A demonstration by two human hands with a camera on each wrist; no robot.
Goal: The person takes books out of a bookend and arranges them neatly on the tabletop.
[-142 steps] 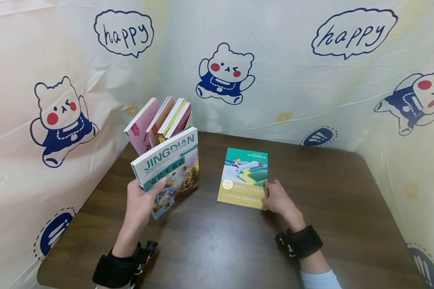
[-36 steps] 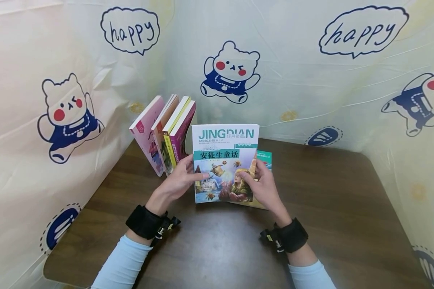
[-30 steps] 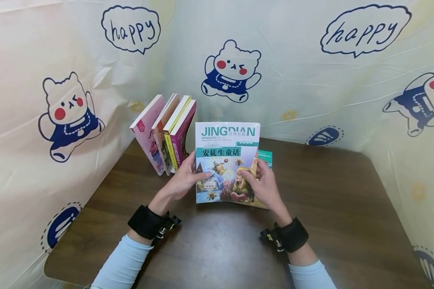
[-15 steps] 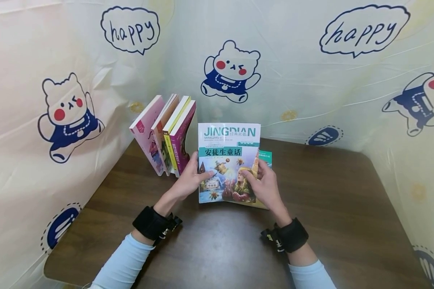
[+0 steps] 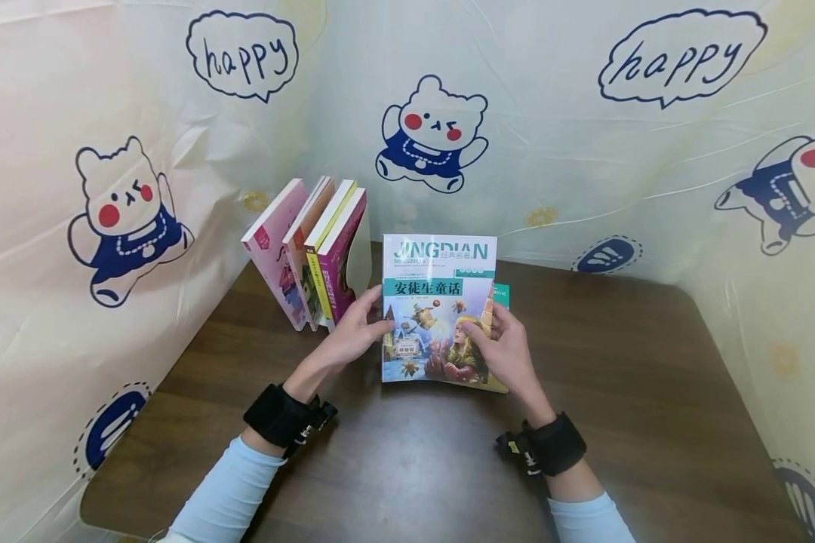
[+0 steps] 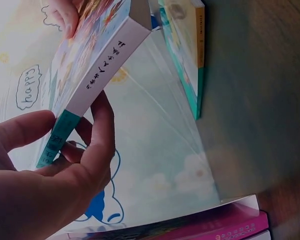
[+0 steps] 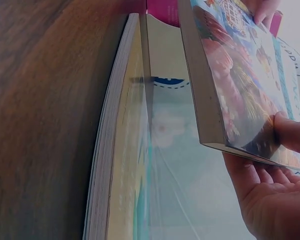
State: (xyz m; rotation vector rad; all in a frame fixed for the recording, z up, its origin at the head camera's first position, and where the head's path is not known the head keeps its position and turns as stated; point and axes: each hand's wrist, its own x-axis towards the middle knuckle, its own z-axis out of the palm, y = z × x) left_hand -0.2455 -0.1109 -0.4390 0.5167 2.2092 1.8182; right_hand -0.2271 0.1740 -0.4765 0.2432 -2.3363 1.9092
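Observation:
A paperback book [image 5: 440, 309] with a white-and-teal title band and a painted cover is held up off the table, front cover facing me. My left hand [image 5: 356, 332] pinches its left, spine edge, the thumb at the cover's border and the fingers behind; the left wrist view shows them around the spine [image 6: 97, 75]. On the right side my right hand [image 5: 509, 347] grips it, thumb flat on the cover, fingers underneath. Behind and below lies a green-and-yellow book [image 5: 502, 295] on the table, mostly hidden by the held one.
Several books stand upright in a leaning row at the back left, among them a pink one [image 5: 278, 249] and a magenta one [image 5: 339, 279], beside a pale bookend [image 5: 360, 253]. They rest on a brown wooden table [image 5: 618, 392]. A printed curtain [image 5: 550, 151] encloses the back and sides.
Earlier my left hand alone held the book at left while the right touched the green-and-yellow one. Now both hold it; lately it has shifted right, and my left thumb lies nearer its edge.

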